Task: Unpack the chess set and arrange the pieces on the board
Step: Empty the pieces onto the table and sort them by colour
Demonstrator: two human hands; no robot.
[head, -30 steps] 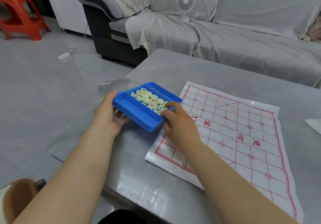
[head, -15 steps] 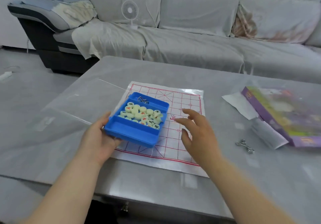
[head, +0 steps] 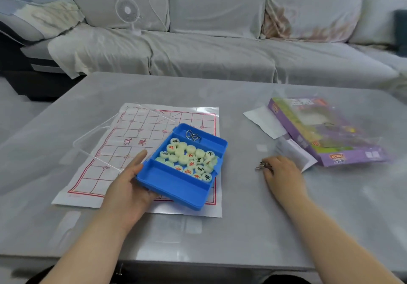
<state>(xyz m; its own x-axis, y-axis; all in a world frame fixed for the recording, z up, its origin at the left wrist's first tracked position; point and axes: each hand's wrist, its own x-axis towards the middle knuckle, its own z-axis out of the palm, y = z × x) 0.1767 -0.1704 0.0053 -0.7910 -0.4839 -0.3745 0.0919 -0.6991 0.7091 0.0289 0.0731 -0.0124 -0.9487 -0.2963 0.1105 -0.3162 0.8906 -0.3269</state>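
The chess pieces (head: 189, 161) are heaped loose in the middle compartment of a blue tray (head: 174, 184). The tray is gripped at its near-left corner by the left hand (head: 127, 186): the thumb is laid along the left wall and the fingers are hidden beneath. From that grip the pieces lie just beyond and to the right. The tray's long axis runs away from the hand, towards the far right corner of the table (head: 220, 235).

The near compartment is seen to be empty, and a metal ring puzzle (head: 192, 135) is kept in the far one. The tray is held over the near right part of the paper board (head: 136, 134) and appears raised at the held corner. A clear lid (head: 103, 134) is laid over the board's left part.

The right hand (head: 282, 173) is set palm down well to the right, off the board. Its fingers are curled and a small metal piece (head: 261, 166) appears to be pinched at the fingertips. A folded leaflet (head: 293, 153) and a purple box (head: 326, 134) are found just beyond it, towards the right edge.

No piece is yet placed on the board. The left hand is judged the nearer, but it is taken up with the tray. The right forearm is angled outward, so it would have to be freed and brought back left.
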